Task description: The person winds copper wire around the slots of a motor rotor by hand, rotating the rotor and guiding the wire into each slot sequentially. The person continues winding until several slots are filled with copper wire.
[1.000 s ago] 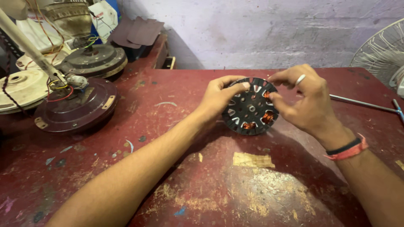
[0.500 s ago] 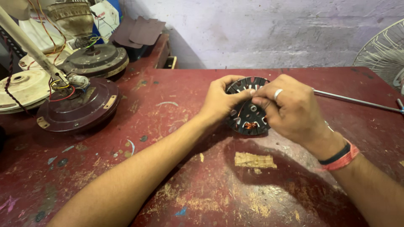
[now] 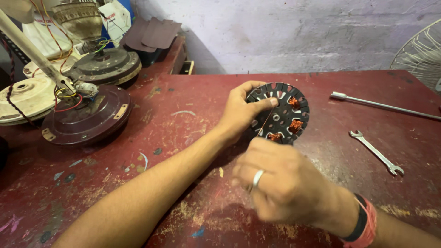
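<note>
While the left hand [image 3: 240, 112] grips the stator disc [image 3: 281, 112], the right hand [image 3: 280, 181] pinches its copper wire [image 3: 264, 123].

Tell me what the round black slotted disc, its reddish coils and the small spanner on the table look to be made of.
Round black slotted disc: probably dark-coated or stained metal, judging by its matte face and crisp slots.
Reddish coils: apparently copper wire, with an orange-red sheen and fine strands; one strand runs toward the right hand, while the left hand grips the disc.
Small spanner: bare steel, silvery and shiny.

Fan repair workshop: ceiling fan motors [image 3: 85, 121], spanner [image 3: 376, 152] on worn red bench [image 3: 183, 115]
</note>
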